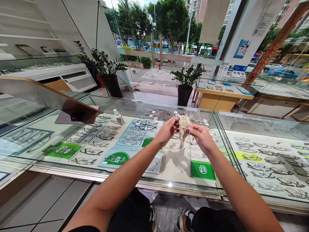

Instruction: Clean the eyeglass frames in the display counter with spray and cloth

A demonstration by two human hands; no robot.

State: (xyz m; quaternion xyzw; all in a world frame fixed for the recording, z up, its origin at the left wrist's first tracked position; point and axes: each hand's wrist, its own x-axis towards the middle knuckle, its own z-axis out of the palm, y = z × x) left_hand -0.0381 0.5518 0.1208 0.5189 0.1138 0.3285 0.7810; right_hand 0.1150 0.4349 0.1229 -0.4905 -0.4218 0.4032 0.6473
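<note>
Above the glass counter, a crumpled beige cleaning cloth (183,129) hangs between my two hands. My left hand (169,129) is closed, its thumb and fingertips pinching the cloth's left edge. From the other side, my right hand (199,137) grips the cloth between thumb and forefinger. Whether a pair of glasses is wrapped in the cloth cannot be made out. Below and around my hands, rows of eyeglasses (146,125) show at the glass display case (173,170). A white spray bottle (118,117) stands to the left of my hands.
Green cards (202,169) lie among the frames in the case. On the left, a wooden-edged panel (79,109) juts over the counter. Another case of eyeglasses (272,161) adjoins on the right. Potted plants (185,87) stand beyond the counter, before the glass front.
</note>
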